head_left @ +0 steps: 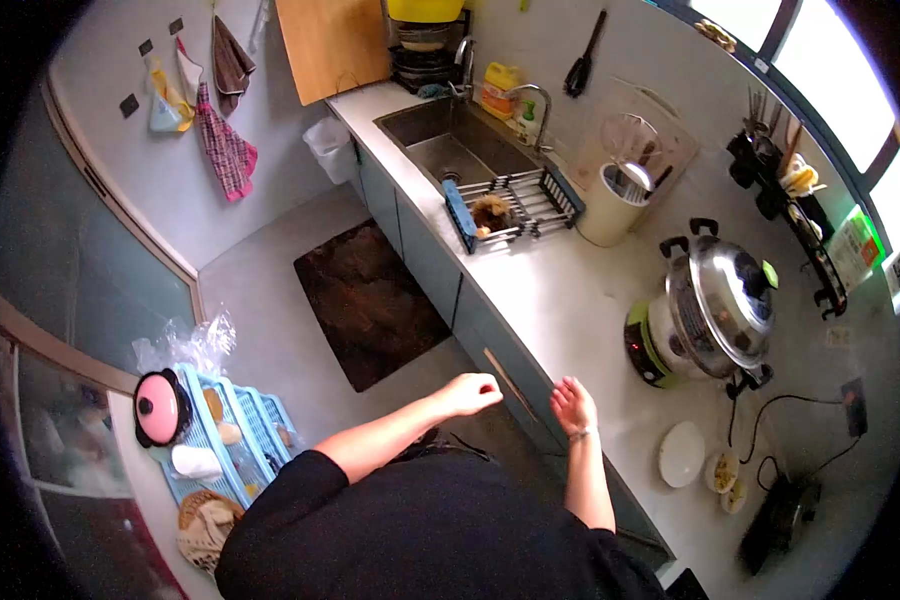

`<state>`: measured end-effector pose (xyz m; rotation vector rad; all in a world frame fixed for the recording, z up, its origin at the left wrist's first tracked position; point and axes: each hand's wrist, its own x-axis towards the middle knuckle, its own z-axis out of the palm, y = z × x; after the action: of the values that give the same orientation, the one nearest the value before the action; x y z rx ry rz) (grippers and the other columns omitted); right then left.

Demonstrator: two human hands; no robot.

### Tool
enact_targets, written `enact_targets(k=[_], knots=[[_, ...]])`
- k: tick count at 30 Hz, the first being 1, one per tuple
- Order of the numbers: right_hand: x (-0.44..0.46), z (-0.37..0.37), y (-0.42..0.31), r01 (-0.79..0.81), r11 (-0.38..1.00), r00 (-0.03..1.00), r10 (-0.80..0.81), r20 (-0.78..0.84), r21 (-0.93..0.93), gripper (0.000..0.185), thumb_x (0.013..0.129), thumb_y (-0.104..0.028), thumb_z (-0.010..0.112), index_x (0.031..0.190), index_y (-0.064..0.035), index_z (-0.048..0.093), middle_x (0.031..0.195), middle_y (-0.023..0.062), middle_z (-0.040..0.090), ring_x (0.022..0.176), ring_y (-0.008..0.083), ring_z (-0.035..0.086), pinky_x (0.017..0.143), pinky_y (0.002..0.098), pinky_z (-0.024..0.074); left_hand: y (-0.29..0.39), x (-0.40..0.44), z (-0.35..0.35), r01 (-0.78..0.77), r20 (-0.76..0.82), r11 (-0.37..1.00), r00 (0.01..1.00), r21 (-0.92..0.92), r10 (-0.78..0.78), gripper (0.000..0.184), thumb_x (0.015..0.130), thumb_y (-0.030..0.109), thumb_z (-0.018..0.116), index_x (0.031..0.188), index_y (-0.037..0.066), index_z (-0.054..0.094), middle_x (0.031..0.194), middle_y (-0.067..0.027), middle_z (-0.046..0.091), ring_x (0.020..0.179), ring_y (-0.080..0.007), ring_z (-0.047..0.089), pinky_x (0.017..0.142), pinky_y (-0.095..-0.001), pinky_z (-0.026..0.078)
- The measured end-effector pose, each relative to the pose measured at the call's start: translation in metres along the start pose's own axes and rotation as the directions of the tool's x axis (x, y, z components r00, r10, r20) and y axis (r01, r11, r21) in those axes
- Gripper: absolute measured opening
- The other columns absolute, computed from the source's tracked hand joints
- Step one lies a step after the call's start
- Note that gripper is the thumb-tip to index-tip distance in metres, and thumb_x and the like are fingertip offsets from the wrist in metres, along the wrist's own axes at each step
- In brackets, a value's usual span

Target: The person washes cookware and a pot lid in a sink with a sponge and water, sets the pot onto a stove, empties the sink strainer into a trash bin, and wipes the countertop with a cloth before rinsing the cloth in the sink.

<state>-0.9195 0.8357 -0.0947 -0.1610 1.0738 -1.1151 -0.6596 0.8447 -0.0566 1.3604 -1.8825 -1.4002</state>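
My left hand (471, 394) is in front of the cabinet with its fingers curled in, and nothing shows in it. Close by, a long light-brown strip (510, 379) runs along the grey-blue cabinet front (430, 270). At the counter's front edge hovers my right hand (574, 406), fingers loosely bent and apart, holding nothing. A band circles that wrist. Beyond it on the white counter (560, 290) stands a large steel steamer pot (725, 300) with its lid on, over a green-and-black electric cooker (650, 345). A white plate (682, 454) lies to the right.
Two small bowls of food (722, 473) sit beside the plate, near a black cord. A rack (520, 205) spans the sink (450, 140); a utensil bin (610, 205) stands beside it. A dark mat (370, 305) covers the floor. Blue baskets (225, 425) stand at left.
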Motion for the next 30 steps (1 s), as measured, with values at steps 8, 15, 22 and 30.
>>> enact_targets(k=[8, 15, 22, 30], knots=[[0.068, 0.215, 0.033, 0.127, 0.848, 0.939, 0.065, 0.338, -0.514, 0.016, 0.085, -0.02, 0.053, 0.093, -0.0068, 0.055, 0.079, 0.0026, 0.058, 0.066, 0.0065, 0.053, 0.06, 0.0203, 0.046, -0.068, -0.004, -0.153, 0.171, -0.207, 0.954, 0.952, -0.247, -0.225, 0.01, 0.082, 0.012, 0.055, 0.081, 0.002, 0.057, 0.077, -0.0037, 0.06, 0.072, -0.0105, 0.056, 0.068, -0.0239, 0.045], [0.146, 0.332, 0.023, 0.659, 0.005, 0.727, -0.263, 0.634, -0.752, 0.037, 0.073, -0.021, 0.065, 0.1, -0.0013, 0.051, 0.088, 0.0126, 0.057, 0.077, 0.0217, 0.056, 0.07, 0.0314, 0.0461, -0.111, 0.047, -0.264, 0.078, -0.33, 0.962, 0.929, -0.263, -0.165, 0.01, 0.083, 0.012, 0.054, 0.081, 0.002, 0.055, 0.079, -0.0042, 0.06, 0.073, -0.0103, 0.055, 0.07, -0.0241, 0.045], [0.243, 0.417, -0.016, 0.348, -0.424, 0.764, -0.389, 0.515, -0.836, 0.054, 0.067, -0.026, 0.069, 0.107, 0.0008, 0.045, 0.101, 0.0172, 0.049, 0.097, 0.0309, 0.048, 0.081, 0.0375, 0.0424, -0.13, 0.143, -0.393, 0.087, -0.324, 0.963, 0.931, -0.257, -0.171, 0.007, 0.084, 0.009, 0.052, 0.082, 0.003, 0.055, 0.08, -0.0034, 0.06, 0.072, -0.009, 0.055, 0.068, -0.0225, 0.045], [0.293, 0.428, -0.025, 0.138, -0.37, 0.911, -0.317, 0.265, -0.919, 0.053, 0.062, -0.03, 0.072, 0.098, -0.0016, 0.046, 0.095, 0.0181, 0.051, 0.089, 0.0327, 0.053, 0.074, 0.0388, 0.0456, -0.112, 0.243, -0.481, 0.061, -0.22, 0.953, 0.967, -0.296, -0.13, 0.01, 0.081, 0.01, 0.056, 0.08, 0.0, 0.055, 0.076, -0.0034, 0.059, 0.071, -0.0095, 0.055, 0.068, -0.023, 0.044]])
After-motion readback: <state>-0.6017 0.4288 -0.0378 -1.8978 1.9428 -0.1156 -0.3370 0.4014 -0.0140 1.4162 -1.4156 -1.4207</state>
